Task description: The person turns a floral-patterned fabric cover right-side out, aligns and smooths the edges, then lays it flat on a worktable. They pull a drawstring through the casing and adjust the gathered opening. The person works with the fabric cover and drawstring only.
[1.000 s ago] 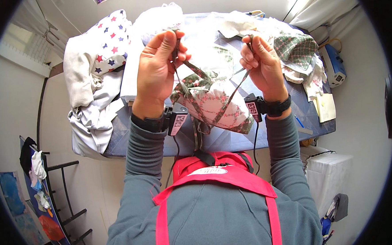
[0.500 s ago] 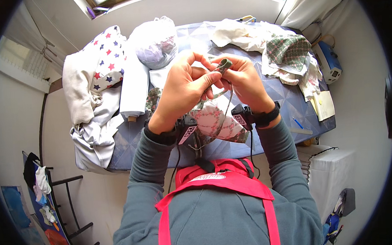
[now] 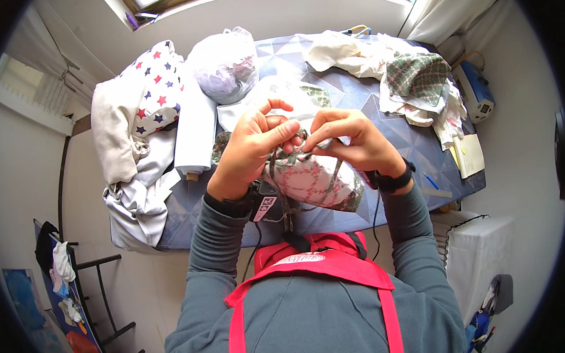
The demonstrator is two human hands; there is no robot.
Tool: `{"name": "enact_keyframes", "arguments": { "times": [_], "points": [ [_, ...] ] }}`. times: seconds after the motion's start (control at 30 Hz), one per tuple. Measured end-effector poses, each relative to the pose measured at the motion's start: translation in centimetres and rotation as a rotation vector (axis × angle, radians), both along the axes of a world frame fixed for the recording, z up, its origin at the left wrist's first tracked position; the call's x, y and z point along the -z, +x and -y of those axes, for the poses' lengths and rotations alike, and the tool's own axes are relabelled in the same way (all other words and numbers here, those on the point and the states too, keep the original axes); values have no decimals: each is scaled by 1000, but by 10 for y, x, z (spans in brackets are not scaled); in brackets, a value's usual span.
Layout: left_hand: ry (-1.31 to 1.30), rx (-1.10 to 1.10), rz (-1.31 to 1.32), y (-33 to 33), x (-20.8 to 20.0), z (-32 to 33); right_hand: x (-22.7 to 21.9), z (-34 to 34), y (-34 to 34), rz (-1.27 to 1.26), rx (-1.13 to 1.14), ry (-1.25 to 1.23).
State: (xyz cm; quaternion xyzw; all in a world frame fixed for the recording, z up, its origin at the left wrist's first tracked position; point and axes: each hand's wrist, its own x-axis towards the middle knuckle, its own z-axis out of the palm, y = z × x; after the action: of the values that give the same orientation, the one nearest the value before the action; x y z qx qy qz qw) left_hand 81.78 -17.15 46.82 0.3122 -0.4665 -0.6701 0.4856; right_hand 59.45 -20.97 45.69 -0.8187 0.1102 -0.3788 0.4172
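A: Head view: patterned fabric pouch, pink lattice print with green floral trim, held up over the near edge of the blue table. Body of it hangs below the hands, cord ends dangle toward the red apron.

B: Grip?

A: Both closed narrow, on the pouch's top. Left hand pinches the gathered green edge between thumb and fingertips. Right hand does the same just beside it, knuckles nearly touching. Looks like tying or cinching the cord at the mouth.

B: How far along?

A: My read: mouth looks gathered, pouch looks filled or at least bunched. Can't tell whether a knot is there, fingers cover it. Loose cord ends suggest the closing isn't finished.

B: Around it?

A: Table is loaded. Rolled white cloth left of the hands, star-print fabric on a heap of pale cloth further left. Clear plastic bag of scraps behind. Green checked fabric on a white pile at far right, blue-and-white iron past the table's right edge. Paper sheets at the right corner.

B: Wrists?

A: Dark bands on both, cables running down from them.
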Motion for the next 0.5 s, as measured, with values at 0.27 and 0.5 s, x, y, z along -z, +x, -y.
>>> {"name": "enact_keyframes", "arguments": {
  "times": [0.27,0.5],
  "points": [
    [93,-52,30,-5,19,-7,26,-6,24,32,629,-617],
    [-135,-450,674,13,15,-19,38,-11,7,68,457,-340]
  ]
}}
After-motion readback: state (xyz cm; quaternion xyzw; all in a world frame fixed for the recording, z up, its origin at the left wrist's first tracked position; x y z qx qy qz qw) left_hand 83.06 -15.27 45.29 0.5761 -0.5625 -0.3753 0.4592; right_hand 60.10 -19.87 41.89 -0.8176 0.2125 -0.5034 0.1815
